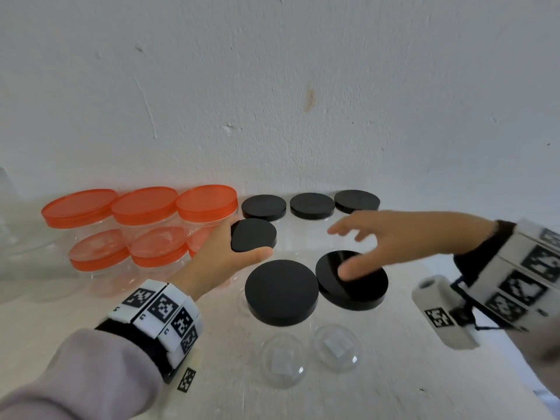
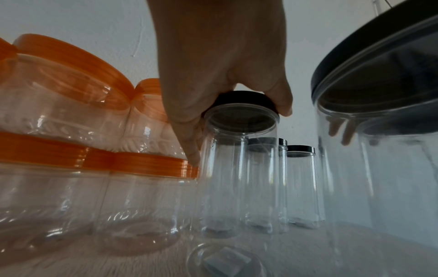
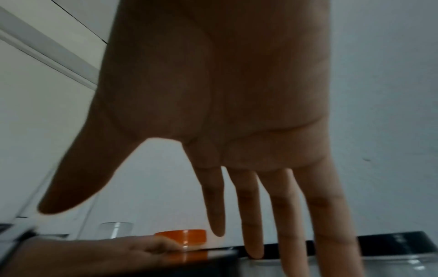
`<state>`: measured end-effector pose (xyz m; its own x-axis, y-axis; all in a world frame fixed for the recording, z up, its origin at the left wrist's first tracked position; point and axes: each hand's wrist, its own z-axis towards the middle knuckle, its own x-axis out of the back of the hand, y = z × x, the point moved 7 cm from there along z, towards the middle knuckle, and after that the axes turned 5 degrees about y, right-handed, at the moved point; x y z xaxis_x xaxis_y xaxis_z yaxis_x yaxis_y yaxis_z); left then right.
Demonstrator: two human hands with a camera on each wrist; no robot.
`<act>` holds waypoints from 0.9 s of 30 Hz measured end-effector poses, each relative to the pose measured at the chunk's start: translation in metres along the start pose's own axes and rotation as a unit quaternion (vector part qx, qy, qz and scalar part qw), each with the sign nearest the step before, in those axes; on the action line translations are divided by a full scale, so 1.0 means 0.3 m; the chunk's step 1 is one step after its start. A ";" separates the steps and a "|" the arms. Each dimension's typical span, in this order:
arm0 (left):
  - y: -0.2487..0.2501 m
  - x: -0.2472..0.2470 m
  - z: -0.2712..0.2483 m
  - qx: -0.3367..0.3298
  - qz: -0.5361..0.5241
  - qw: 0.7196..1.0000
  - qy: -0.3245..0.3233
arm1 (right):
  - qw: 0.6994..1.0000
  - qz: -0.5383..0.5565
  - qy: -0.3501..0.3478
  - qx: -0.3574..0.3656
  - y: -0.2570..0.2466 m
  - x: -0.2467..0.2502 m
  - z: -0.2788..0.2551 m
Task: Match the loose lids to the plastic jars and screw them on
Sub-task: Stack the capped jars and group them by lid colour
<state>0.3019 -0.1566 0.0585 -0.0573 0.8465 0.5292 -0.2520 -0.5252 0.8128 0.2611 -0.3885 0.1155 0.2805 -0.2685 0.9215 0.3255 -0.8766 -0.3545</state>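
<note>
My left hand [image 1: 248, 239] grips a small black lid [image 1: 254, 234] from the left, thumb on its near rim. In the left wrist view that lid [image 2: 241, 99] sits on the mouth of a tall narrow clear jar [image 2: 227, 168]. My right hand [image 1: 345, 253] hovers open and motion-blurred, fingers spread, over a large glossy black lid [image 1: 360, 289] that lies tilted on a wide clear jar. Its straight fingers [image 3: 251, 215] point down; whether the thumb touches the lid I cannot tell. A second large black lid [image 1: 281, 287] caps the wide jar beside it.
Three narrow jars with small black lids [image 1: 312, 205] line the back wall. Several orange-lidded jars [image 1: 145, 205] are stacked at the left. Two lidless clear jars [image 1: 281, 359] stand near the front edge. A white wall rises close behind everything.
</note>
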 end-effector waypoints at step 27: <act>-0.010 0.003 0.001 0.021 0.009 1.000 0.010 | 0.974 0.051 0.186 -0.119 0.287 0.040 0.050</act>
<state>0.3030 -0.1543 0.0565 -0.0815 0.8378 0.5398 -0.2106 -0.5438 0.8123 0.3061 -0.4612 0.0936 -0.0596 -0.4464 0.8928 0.0820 -0.8936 -0.4414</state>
